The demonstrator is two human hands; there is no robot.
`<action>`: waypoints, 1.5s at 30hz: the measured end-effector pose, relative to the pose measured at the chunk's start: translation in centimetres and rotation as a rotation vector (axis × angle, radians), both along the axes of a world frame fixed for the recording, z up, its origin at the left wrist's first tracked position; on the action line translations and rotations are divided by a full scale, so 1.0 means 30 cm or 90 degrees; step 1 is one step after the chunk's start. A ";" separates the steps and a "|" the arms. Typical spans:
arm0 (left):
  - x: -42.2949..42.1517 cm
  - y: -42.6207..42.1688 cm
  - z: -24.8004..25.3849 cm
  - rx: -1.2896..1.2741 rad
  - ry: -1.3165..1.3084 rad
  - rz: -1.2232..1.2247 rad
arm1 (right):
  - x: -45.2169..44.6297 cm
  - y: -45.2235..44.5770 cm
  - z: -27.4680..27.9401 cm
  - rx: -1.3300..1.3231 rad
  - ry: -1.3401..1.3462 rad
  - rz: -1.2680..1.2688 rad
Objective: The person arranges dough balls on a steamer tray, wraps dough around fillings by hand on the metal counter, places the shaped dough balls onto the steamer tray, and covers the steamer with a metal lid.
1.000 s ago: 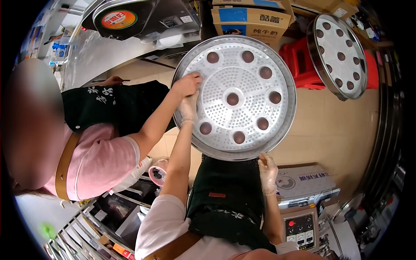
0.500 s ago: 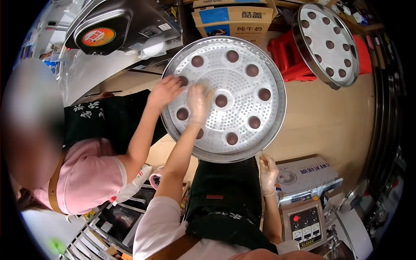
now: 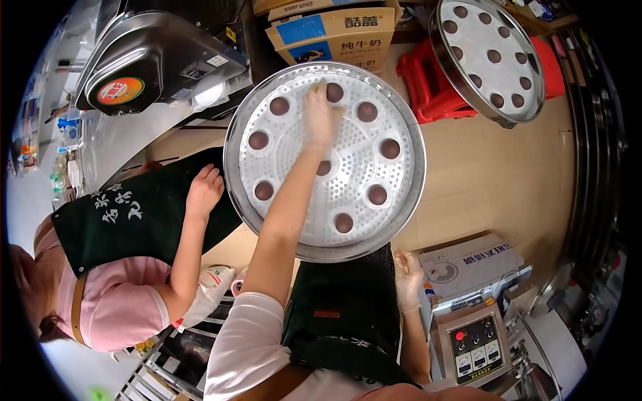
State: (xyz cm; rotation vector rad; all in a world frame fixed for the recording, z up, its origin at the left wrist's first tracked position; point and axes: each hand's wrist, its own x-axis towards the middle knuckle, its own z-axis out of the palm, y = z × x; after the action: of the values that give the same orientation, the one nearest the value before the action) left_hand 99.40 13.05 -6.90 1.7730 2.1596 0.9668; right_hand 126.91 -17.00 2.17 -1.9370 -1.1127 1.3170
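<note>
A large round perforated metal tray [image 3: 231,160] holds several dark brown balls on pale round liners. My left hand [image 3: 319,120], in a clear glove, is over the tray's upper middle, beside a brown ball [image 3: 334,92]; its thumb is apart from its fingers and nothing shows in its grasp. The forearm partly covers the centre ball [image 3: 323,168]. Just off the tray's lower right rim is my gloved right hand [image 3: 407,277], its fingers curled in with nothing visible in them. What supports the tray is hidden.
A co-worker's bare hand [image 3: 206,188] is left of the tray. A second tray of balls [image 3: 493,73] rests on red stools [image 3: 428,83] at upper right. Cardboard boxes [image 3: 334,40] stand behind; a control panel [image 3: 475,343] is at lower right.
My left hand has moved up across the tray, away from its left side. The co-worker's hand has withdrawn left off the tray. The view has shifted, while my right hand stays near the rim.
</note>
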 end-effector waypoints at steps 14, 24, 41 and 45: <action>0.000 0.079 0.049 -0.096 0.102 -0.040 | 0.078 -0.014 -0.041 0.003 -0.035 -0.004; 0.130 0.067 -0.060 -0.113 0.003 -0.250 | 0.116 -0.036 -0.053 0.004 -0.038 -0.018; 0.331 -0.161 -0.050 -0.157 -0.060 -0.382 | 0.135 -0.021 -0.042 -0.014 0.006 -0.044; 0.313 -0.354 0.001 -0.098 -0.104 -0.191 | 0.136 -0.009 -0.034 -0.014 -0.001 -0.051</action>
State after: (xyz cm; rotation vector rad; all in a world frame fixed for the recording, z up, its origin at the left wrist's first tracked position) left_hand 108.80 2.44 -6.88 1.8078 1.7557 0.8157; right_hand 130.99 -17.26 1.15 -1.9776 -1.0145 1.2905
